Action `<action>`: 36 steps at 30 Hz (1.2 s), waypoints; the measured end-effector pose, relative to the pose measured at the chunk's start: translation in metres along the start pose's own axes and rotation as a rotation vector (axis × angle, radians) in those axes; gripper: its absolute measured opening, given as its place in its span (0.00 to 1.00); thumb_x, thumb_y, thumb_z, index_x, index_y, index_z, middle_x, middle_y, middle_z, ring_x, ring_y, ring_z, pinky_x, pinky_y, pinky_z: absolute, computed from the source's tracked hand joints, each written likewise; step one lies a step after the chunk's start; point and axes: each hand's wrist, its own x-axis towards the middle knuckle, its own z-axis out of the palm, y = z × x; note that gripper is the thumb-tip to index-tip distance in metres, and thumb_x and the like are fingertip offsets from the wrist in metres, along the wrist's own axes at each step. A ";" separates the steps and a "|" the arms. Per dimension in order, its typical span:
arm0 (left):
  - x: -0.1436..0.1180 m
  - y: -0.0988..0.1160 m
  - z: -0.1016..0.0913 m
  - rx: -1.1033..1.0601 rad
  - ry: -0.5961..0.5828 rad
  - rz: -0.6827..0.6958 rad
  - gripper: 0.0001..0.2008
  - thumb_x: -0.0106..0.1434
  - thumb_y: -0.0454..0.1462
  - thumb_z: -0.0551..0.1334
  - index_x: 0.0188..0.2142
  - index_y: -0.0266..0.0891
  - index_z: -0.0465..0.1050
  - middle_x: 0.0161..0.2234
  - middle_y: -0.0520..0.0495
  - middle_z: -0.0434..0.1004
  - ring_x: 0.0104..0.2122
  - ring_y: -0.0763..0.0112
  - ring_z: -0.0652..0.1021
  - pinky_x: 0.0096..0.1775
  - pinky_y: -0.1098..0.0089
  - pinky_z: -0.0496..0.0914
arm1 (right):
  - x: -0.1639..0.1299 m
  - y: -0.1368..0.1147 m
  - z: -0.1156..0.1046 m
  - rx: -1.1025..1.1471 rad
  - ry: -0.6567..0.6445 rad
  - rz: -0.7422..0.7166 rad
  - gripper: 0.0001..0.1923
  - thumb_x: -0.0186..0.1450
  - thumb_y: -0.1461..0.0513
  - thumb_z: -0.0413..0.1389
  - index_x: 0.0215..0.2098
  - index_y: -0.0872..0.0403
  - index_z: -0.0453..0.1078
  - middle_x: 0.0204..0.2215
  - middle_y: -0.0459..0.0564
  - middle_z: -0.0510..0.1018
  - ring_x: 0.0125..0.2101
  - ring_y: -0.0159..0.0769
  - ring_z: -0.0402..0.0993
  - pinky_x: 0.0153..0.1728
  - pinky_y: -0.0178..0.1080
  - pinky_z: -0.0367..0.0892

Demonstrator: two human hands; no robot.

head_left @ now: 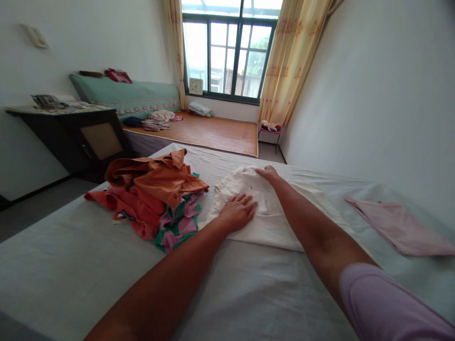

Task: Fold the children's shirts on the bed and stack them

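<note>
Just left of the hands, a heap of orange, red and green-pink clothes point(152, 199) lies on the bed point(71, 274). The left hand point(237, 211) rests flat, fingers spread, on the cream garment point(270, 222), pressing its near left part. The right hand point(269, 174) lies open and palm down on the same garment's far edge. Well apart to the right of both hands, a folded pink cloth point(401, 225) lies on the bed.

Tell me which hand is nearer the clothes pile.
Left. The left hand lies flat on the white garment just right of the pile; the right hand rests farther away at the garment's far edge.
</note>
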 end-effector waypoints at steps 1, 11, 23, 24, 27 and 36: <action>0.000 0.000 0.000 -0.011 -0.004 -0.001 0.23 0.70 0.47 0.44 0.60 0.49 0.63 0.63 0.47 0.61 0.62 0.57 0.60 0.60 0.54 0.55 | -0.001 -0.001 -0.004 0.056 -0.007 -0.011 0.29 0.57 0.44 0.59 0.44 0.60 0.71 0.31 0.55 0.80 0.37 0.45 0.75 0.40 0.44 0.68; 0.017 -0.032 -0.018 -0.892 0.339 -0.538 0.20 0.69 0.39 0.46 0.55 0.37 0.65 0.48 0.40 0.75 0.44 0.65 0.78 0.47 0.61 0.71 | -0.105 -0.026 -0.029 0.138 0.067 -0.569 0.18 0.63 0.58 0.54 0.51 0.50 0.70 0.45 0.52 0.77 0.47 0.39 0.71 0.47 0.44 0.68; 0.005 -0.057 -0.040 -0.647 0.259 -0.491 0.22 0.54 0.42 0.64 0.49 0.41 0.74 0.47 0.46 0.77 0.49 0.58 0.74 0.52 0.65 0.66 | -0.136 0.120 -0.107 -0.478 0.235 -0.162 0.28 0.58 0.71 0.49 0.56 0.53 0.68 0.50 0.52 0.75 0.50 0.41 0.70 0.53 0.46 0.65; 0.003 -0.056 -0.041 -0.694 0.226 -0.495 0.23 0.52 0.42 0.65 0.48 0.41 0.75 0.45 0.46 0.78 0.46 0.58 0.76 0.48 0.65 0.68 | -0.129 0.131 -0.112 -0.538 0.209 -0.138 0.30 0.57 0.72 0.49 0.57 0.52 0.66 0.54 0.52 0.73 0.53 0.42 0.67 0.54 0.47 0.64; -0.002 -0.052 -0.045 -0.878 0.128 -0.527 0.26 0.49 0.44 0.67 0.48 0.37 0.76 0.39 0.45 0.80 0.35 0.61 0.77 0.34 0.69 0.70 | -0.112 0.153 -0.118 -0.647 0.118 -0.064 0.33 0.57 0.71 0.49 0.61 0.47 0.62 0.62 0.49 0.63 0.59 0.45 0.60 0.53 0.51 0.65; -0.009 -0.043 -0.063 -1.231 -0.191 -0.528 0.36 0.42 0.45 0.74 0.52 0.39 0.74 0.43 0.44 0.79 0.36 0.64 0.78 0.35 0.71 0.72 | -0.076 0.154 -0.114 -0.665 -0.201 -0.134 0.32 0.56 0.72 0.50 0.56 0.43 0.68 0.55 0.47 0.72 0.55 0.40 0.65 0.51 0.43 0.64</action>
